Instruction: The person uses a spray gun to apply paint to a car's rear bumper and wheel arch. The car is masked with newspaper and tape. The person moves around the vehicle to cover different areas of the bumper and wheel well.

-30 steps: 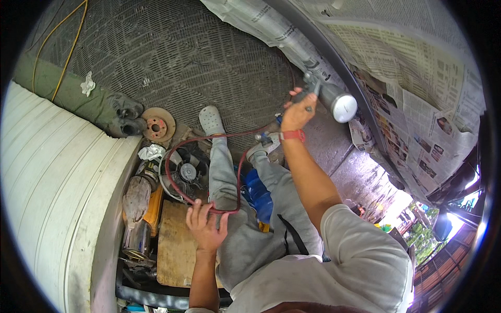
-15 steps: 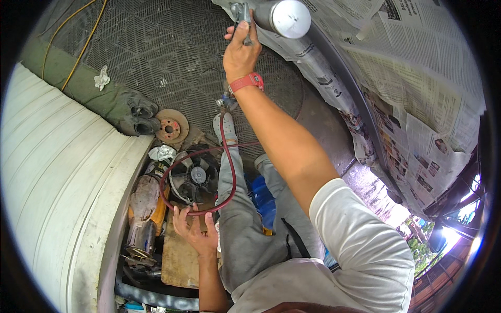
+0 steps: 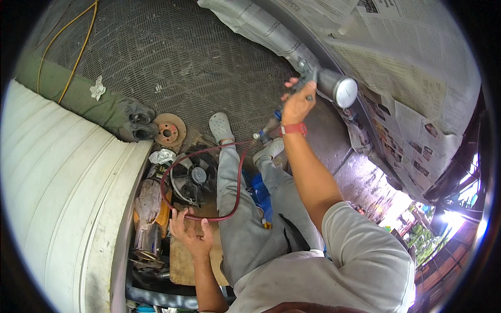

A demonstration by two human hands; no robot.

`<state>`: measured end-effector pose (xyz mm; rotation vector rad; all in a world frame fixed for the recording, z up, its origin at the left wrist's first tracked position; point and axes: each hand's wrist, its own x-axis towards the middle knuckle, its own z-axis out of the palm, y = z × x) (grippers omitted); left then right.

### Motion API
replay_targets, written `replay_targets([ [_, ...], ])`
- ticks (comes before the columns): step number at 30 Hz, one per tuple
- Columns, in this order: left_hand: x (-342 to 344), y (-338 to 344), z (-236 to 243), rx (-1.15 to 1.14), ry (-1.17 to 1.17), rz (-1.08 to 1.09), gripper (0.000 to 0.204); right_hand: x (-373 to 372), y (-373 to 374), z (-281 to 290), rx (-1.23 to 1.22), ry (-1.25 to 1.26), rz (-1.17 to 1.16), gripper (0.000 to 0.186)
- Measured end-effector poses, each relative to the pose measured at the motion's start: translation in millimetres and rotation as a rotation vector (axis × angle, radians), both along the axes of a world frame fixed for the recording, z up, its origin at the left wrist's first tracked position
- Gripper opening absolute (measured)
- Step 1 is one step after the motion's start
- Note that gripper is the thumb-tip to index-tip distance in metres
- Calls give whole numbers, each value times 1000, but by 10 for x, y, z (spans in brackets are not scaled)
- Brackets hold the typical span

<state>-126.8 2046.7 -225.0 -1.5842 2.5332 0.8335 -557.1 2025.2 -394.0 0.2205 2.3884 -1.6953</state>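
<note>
My right hand grips a metal paint spray gun at the upper right, its fingers wrapped round the handle. A grey cup with a pale round end is attached to the gun, close to a dark strip of panel edged with newspaper. Fittings hang below the handle, where a dark red hose joins. The hose loops back over my legs to my left hand, low and left of centre. There it lies across the curled fingers and thumb, which hold it loosely.
Newspaper sheets cover the large surface at right. A white ribbed panel stands at left. Beside my legs are a fan, a rusty brake disc, worn shoes and a wooden board. A yellow cord crosses the floor.
My right hand has swung right and nearer to me with the spray gun, along the papered panel. The hose's loop shifted with it. My left hand has moved slightly down and left.
</note>
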Motion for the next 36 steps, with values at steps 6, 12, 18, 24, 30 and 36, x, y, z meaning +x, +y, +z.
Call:
replay_targets([
  [6,165,-205,96,7,-16,-41,34,-134,837,191,135,106,-190,59],
  [12,275,-472,234,-14,-58,-78,43,-217,386,364,49,-2,-144,60],
  [18,348,-594,472,-71,-71,-21,31,-115,-806,534,-87,-92,91,60],
  [24,393,-825,621,-110,-46,22,35,-102,-1349,638,-281,-132,209,60],
  [30,354,-1031,667,-123,-32,-40,34,-173,-738,744,-142,-176,20,61],
  [36,111,-1202,537,-61,29,-163,37,-430,517,688,10,-73,-249,60],
])
